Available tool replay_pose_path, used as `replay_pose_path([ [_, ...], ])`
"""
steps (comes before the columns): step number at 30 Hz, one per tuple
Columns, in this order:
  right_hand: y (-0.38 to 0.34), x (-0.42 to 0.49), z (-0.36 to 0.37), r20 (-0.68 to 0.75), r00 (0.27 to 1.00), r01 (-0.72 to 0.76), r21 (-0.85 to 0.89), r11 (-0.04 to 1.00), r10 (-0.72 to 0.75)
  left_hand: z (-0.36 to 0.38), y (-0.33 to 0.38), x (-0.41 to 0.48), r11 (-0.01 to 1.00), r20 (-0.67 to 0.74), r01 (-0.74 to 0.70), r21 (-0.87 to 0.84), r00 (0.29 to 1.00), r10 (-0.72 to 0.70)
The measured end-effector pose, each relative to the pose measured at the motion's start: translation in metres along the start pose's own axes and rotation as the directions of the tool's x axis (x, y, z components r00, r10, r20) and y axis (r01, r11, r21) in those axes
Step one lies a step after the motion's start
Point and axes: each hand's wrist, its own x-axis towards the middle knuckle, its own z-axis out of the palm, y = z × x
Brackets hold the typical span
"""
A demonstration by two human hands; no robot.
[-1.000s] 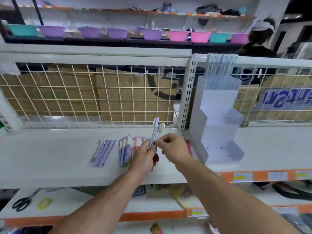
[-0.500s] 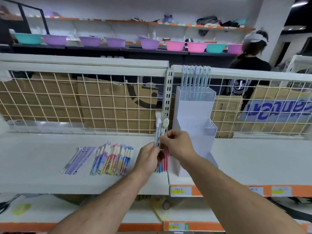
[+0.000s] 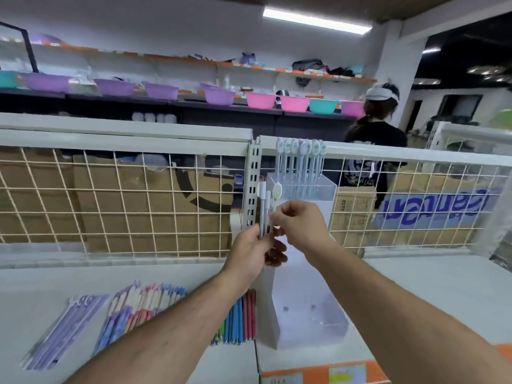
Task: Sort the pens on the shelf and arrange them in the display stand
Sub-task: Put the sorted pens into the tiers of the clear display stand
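My left hand (image 3: 250,254) grips a small upright bunch of pens (image 3: 264,209) with white caps in front of the clear stepped display stand (image 3: 307,314). My right hand (image 3: 300,224) pinches one pen of that bunch, the one with an oval white topper (image 3: 276,190). Several matching pens (image 3: 300,159) stand in the stand's top tier. On the white shelf (image 3: 50,289) lie a purple pen group (image 3: 66,331), a mixed pastel group (image 3: 138,309) and a row of blue, green and red pens (image 3: 239,318).
A wire grid back panel (image 3: 124,200) with cardboard boxes behind it closes the shelf's rear. A perforated upright post (image 3: 253,184) stands just left of the stand. A person in black (image 3: 374,151) stands beyond the grid. Coloured basins (image 3: 219,97) line a far shelf.
Both hands have risen with the pen bunch toward the stand's upper tiers. The camera tilted up, so the shelf and pen groups sit lower in view.
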Motion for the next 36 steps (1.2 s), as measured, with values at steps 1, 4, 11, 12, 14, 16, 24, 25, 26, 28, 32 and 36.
replay_pose_path([
  [1,-0.004,0.006,-0.004,0.001,1.0,0.01,-0.012,1.0,-0.01,0.003,0.002,0.006,1.0,-0.002,-0.002,-0.022,1.0,0.002],
  [4,-0.021,0.03,-0.018,-0.021,0.998,0.058,-0.03,0.998,-0.059,0.012,0.007,0.025,0.996,-0.035,-0.017,-0.087,0.999,0.014],
  [11,-0.054,0.087,-0.044,-0.163,0.973,0.159,-0.059,0.986,-0.167,0.031,0.006,0.059,0.994,-0.107,0.04,-0.099,0.993,-0.05],
  [12,-0.057,0.093,-0.045,-0.177,0.967,0.173,-0.058,0.983,-0.181,0.032,0.003,0.061,0.994,-0.116,0.051,-0.094,0.991,-0.062],
  [14,-0.059,0.103,-0.045,-0.205,0.96,0.188,-0.042,0.981,-0.193,0.032,-0.003,0.063,0.996,-0.15,0.056,-0.074,0.986,-0.067],
  [16,-0.058,0.111,-0.043,-0.226,0.953,0.2,-0.025,0.979,-0.2,0.032,-0.007,0.065,0.996,-0.178,0.05,-0.071,0.982,-0.062],
  [24,-0.052,0.118,-0.022,-0.19,0.946,0.232,-0.163,0.959,-0.261,0.033,-0.009,0.062,0.997,-0.216,0.029,-0.067,0.975,-0.043],
  [25,-0.05,0.118,-0.021,-0.178,0.949,0.223,-0.201,0.954,-0.26,0.033,-0.009,0.062,0.997,-0.217,0.027,-0.07,0.975,-0.042],
  [26,-0.048,0.118,-0.02,-0.162,0.955,0.21,-0.233,0.95,-0.25,0.033,-0.009,0.063,0.997,-0.217,0.028,-0.071,0.975,-0.043],
  [28,-0.042,0.116,-0.017,-0.124,0.966,0.189,-0.27,0.944,-0.229,0.033,-0.009,0.062,0.998,-0.219,0.033,-0.062,0.975,-0.046],
  [32,-0.036,0.114,-0.015,-0.119,0.971,0.165,-0.296,0.941,-0.208,0.032,-0.008,0.062,0.998,-0.202,0.031,-0.053,0.979,-0.041],
  [36,-0.034,0.113,-0.018,-0.049,0.982,0.154,-0.35,0.924,-0.182,0.03,-0.009,0.063,0.998,-0.193,0.033,-0.046,0.98,-0.041],
])
